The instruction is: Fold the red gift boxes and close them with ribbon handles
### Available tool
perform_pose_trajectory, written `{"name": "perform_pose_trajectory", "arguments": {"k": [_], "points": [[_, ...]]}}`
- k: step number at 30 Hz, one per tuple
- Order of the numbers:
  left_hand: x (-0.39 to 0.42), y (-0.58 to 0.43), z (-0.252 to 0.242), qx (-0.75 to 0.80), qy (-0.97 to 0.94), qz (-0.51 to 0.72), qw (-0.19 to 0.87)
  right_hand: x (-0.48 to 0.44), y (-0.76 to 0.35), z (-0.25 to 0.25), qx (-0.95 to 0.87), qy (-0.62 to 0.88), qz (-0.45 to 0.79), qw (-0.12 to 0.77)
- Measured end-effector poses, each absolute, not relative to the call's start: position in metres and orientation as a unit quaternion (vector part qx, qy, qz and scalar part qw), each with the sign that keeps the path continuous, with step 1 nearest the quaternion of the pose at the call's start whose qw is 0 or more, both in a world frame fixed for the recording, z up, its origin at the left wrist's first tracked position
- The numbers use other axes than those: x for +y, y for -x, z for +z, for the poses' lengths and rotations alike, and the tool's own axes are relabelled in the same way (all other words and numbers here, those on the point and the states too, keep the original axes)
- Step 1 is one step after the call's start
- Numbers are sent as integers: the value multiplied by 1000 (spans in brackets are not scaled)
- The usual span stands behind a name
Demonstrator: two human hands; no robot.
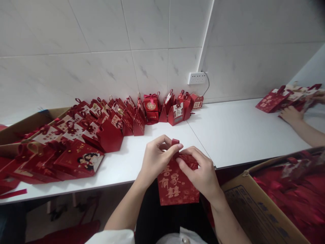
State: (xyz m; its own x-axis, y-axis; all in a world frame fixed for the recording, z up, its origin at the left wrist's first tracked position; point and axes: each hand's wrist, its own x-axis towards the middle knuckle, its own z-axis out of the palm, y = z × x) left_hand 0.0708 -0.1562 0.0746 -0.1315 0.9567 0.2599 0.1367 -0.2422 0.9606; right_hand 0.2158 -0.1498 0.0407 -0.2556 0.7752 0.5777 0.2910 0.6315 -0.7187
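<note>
A flat red paper gift box (176,188) with gold characters hangs over the front edge of the white table (238,132), held up between both my hands. My left hand (156,157) pinches the red ribbon at its top, fingers closed. My right hand (200,173) grips the upper right edge of the same box, thumb and fingers pressed on the flap.
Several folded red boxes (83,132) crowd the table's left side and run along the tiled wall. A cardboard carton (256,210) of red flat boxes stands at my right. Another person's hand (291,115) rests by more red boxes (273,100) at far right. A wall socket (196,78) sits behind.
</note>
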Motion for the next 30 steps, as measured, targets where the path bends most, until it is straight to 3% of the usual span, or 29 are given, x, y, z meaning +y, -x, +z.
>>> {"name": "perform_pose_trajectory", "arguments": {"k": [3, 9, 15, 23, 30], "points": [[-161, -69, 75, 494, -578, 541, 360, -151, -217, 41, -726, 364, 305, 498], [-176, -68, 67, 520, -616, 493, 329, -154, -219, 41, -700, 383, 284, 531], [-180, -71, 57, 543, -573, 523, 322, -156, -219, 43, -714, 366, 297, 518], [-180, -73, 54, 527, -508, 550, 402, -160, -222, 48, -708, 355, 345, 504], [-179, -74, 57, 530, -508, 557, 388, -153, -225, 46, -713, 340, 357, 498]]}}
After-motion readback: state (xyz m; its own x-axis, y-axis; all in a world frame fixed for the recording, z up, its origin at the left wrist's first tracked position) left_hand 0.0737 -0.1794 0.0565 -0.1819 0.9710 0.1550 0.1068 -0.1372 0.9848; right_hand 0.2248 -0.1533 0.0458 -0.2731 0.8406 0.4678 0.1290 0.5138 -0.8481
